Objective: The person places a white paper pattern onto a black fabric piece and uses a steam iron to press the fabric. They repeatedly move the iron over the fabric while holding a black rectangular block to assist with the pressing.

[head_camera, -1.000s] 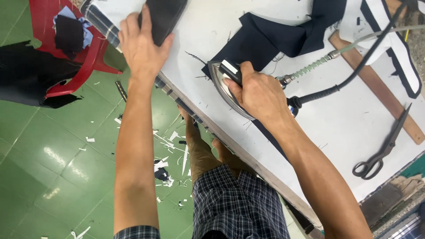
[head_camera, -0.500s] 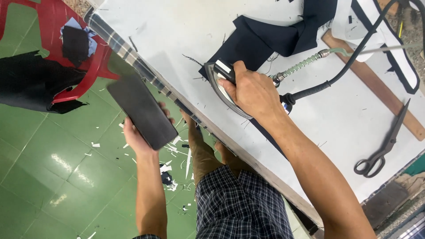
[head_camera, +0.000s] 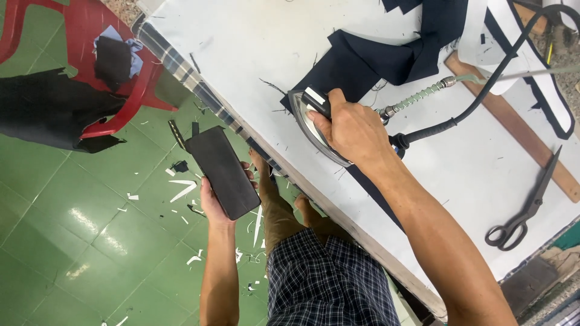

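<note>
My right hand (head_camera: 350, 130) grips the handle of a steam iron (head_camera: 308, 118) that rests on the white ironing table (head_camera: 254, 48). The iron's tip sits at the edge of a dark navy cloth piece (head_camera: 368, 63). A hose and a black cable (head_camera: 441, 124) run from the iron's back to the upper right. My left hand (head_camera: 214, 202) holds a flat dark rectangular fabric piece (head_camera: 222, 171) out over the green floor, left of the table's edge.
Black scissors (head_camera: 522, 211) and a wooden ruler (head_camera: 513, 127) lie on the table's right side, near white fabric with navy trim (head_camera: 525, 54). A red plastic chair (head_camera: 90, 54) with dark cloth stands on the green floor (head_camera: 90, 229), which is littered with scraps.
My left hand lifted the dark rectangular piece off the table's corner, swung it down over the floor and now holds it closer to the table's edge. The iron stays put.
</note>
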